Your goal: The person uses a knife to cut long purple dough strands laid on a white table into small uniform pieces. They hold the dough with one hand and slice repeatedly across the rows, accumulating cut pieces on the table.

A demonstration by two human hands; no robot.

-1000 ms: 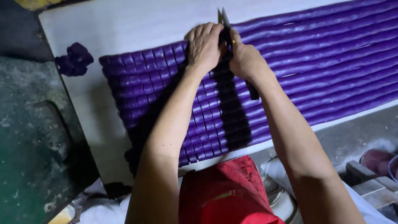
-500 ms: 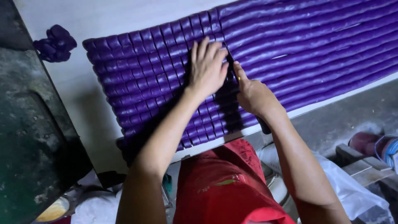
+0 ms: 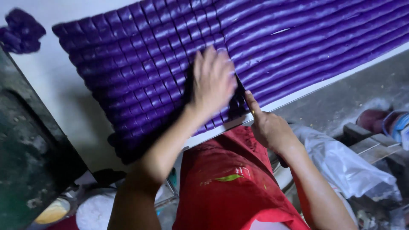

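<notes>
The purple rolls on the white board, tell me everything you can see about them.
The purple rolls lie side by side in long parallel ropes on a white board, soft and dough-like, faintly glossy. The left part is cut crosswise into short segments; the right part is uncut. The left hand, blurred, presses on the cut edge; the right hand touches the near edge.

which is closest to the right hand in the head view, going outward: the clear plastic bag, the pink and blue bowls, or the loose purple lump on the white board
From the right hand:
1. Crumpled clear plastic bag, just right of the wrist, below the board.
2. Pink and blue bowls, at the far right edge on the floor.
3. Loose purple lump, top left corner of the white board, well past the left hand.
</notes>
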